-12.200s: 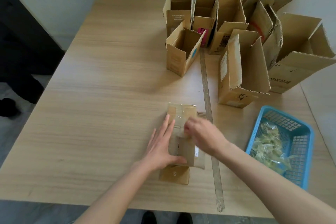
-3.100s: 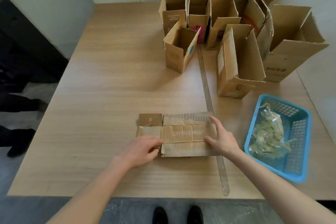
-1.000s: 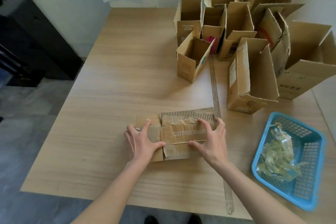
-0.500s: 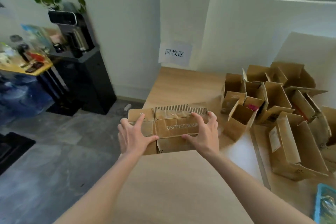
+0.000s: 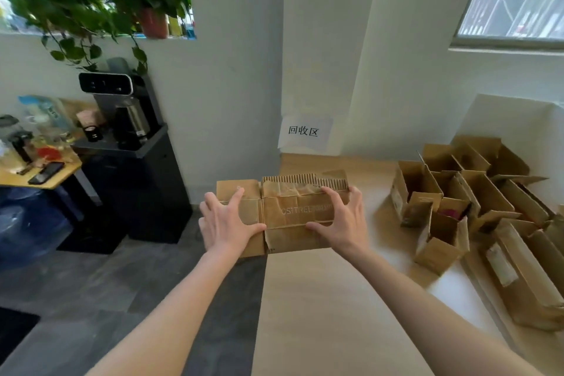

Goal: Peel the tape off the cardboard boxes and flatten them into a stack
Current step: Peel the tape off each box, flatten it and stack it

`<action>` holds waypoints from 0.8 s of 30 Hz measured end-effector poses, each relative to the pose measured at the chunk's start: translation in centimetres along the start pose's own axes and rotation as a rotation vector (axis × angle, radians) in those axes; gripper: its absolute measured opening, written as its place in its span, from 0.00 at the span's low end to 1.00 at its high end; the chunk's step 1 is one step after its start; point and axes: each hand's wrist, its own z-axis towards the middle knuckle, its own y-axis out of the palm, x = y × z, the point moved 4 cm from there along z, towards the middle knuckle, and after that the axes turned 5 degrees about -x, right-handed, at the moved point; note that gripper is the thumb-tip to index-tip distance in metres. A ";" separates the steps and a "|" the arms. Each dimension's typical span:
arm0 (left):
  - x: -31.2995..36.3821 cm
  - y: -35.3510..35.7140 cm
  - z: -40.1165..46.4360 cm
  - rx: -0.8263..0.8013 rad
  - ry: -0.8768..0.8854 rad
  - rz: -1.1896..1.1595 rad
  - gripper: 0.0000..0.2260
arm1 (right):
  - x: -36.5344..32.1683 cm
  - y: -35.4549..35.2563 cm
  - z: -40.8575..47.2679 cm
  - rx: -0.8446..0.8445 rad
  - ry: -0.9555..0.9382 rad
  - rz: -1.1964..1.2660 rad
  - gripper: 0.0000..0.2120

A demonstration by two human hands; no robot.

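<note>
Flattened box [image 5: 293, 210] gripped between left hand [image 5: 224, 224], right hand [image 5: 343, 223]

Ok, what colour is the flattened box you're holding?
Plain brown cardboard, the flattened box has faint pale lettering across its middle panel; the head view shows it, held between left hand and right hand.

The flattened box [image 5: 293, 214] is matt brown cardboard, creased and scuffed, with bare corrugated ribbing showing along its torn top edge. The counter [image 5: 320, 308] has a smooth, pale wood-grain finish with a soft sheen, and the open boxes [image 5: 451, 217] on it are the same dull brown cardboard. The floor [image 5: 100, 293] is grey stone-like tile, and the sign [image 5: 303, 131] is white paper.
</note>
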 end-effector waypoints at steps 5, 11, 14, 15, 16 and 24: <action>-0.8 1.4 7.9 -0.025 0.055 0.018 0.46 | -0.8 3.0 6.2 0.025 0.053 0.002 0.43; -1.0 4.4 18.5 -0.104 0.103 0.068 0.44 | -0.6 7.3 15.4 0.004 0.120 0.017 0.42; -0.5 6.3 23.6 -0.126 0.137 0.072 0.44 | -0.1 8.7 19.5 0.027 0.164 0.006 0.43; -0.3 7.1 25.0 -0.142 0.146 0.063 0.44 | 0.3 9.1 20.6 0.034 0.175 0.000 0.43; 0.1 7.9 26.3 -0.159 0.156 0.052 0.44 | 0.8 9.5 21.6 0.037 0.186 -0.005 0.43; 3.7 16.4 34.8 -0.245 0.207 0.018 0.44 | 7.1 12.5 29.7 0.012 0.285 -0.033 0.43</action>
